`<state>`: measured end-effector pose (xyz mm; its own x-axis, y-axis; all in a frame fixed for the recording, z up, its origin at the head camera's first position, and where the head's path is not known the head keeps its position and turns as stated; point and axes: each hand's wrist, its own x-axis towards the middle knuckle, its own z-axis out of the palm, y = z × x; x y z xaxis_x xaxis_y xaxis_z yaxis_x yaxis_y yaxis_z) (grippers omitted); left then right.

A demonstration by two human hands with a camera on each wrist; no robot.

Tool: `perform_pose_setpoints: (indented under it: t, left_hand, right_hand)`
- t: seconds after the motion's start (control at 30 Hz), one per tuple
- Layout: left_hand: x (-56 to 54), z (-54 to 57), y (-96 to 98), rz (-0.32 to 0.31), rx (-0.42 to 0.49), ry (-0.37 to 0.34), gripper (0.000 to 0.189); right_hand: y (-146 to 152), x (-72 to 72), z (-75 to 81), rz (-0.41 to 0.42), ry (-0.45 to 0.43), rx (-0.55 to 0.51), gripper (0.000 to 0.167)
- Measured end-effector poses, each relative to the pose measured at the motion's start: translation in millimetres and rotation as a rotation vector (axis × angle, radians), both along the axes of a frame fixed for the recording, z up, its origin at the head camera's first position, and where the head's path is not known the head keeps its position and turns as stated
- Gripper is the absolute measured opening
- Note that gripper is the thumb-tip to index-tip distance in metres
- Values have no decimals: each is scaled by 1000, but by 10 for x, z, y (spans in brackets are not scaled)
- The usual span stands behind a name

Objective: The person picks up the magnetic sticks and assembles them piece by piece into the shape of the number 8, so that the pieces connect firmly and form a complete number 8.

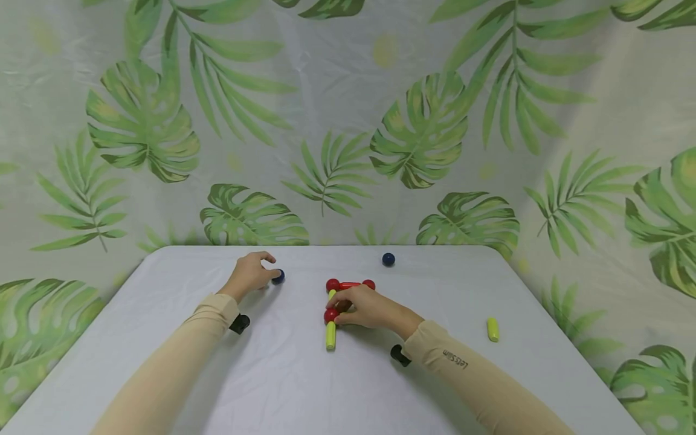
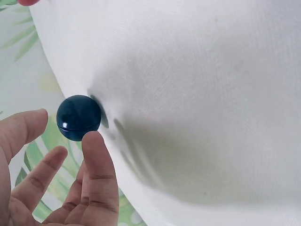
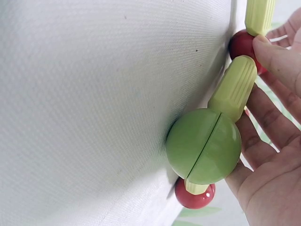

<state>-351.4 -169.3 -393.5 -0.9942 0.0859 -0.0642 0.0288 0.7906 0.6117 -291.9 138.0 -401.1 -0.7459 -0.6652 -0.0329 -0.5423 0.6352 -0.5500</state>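
My left hand [image 1: 251, 275] is at a dark blue ball [image 2: 79, 117] on the far left of the table. In the left wrist view the fingers spread around it, one fingertip [image 2: 95, 143] right at its surface and a gap on the other side. With thumb and fingers, my right hand [image 1: 365, 305] pinches a red ball [image 1: 330, 316] of a joined ball-and-rod piece. A yellow rod [image 1: 330, 336] points from that ball toward me. Another yellow rod [image 3: 233, 89] joins it to a green ball [image 3: 204, 146], which the right hand hides in the head view.
Beyond the right hand, a red rod [image 1: 350, 285] links two red balls, one at the left end [image 1: 333, 285]. A second dark blue ball [image 1: 388, 259] lies near the back edge. One loose yellow rod [image 1: 492, 329] lies at the right on the white-covered table [image 1: 272, 386].
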Motion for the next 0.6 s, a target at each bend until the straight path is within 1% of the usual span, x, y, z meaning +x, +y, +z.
perform_pose_setpoints:
  t: [0.1, 0.23, 0.4, 0.6]
  left_hand:
    - [-50, -27, 3, 5, 5, -37, 50]
    - [-84, -54, 20, 10, 17, -56, 49]
    - [-97, -80, 50, 17, 31, -64, 48]
    - [-115, -104, 70, 16, 13, -54, 46]
  right_hand:
    - [4, -9, -8, -1, 1, 2, 27]
    - [9, -21, -13, -4, -3, 1, 26]
    - [7, -21, -24, -24, -14, 6, 28]
    - [5, -9, -20, -28, -18, 6, 28]
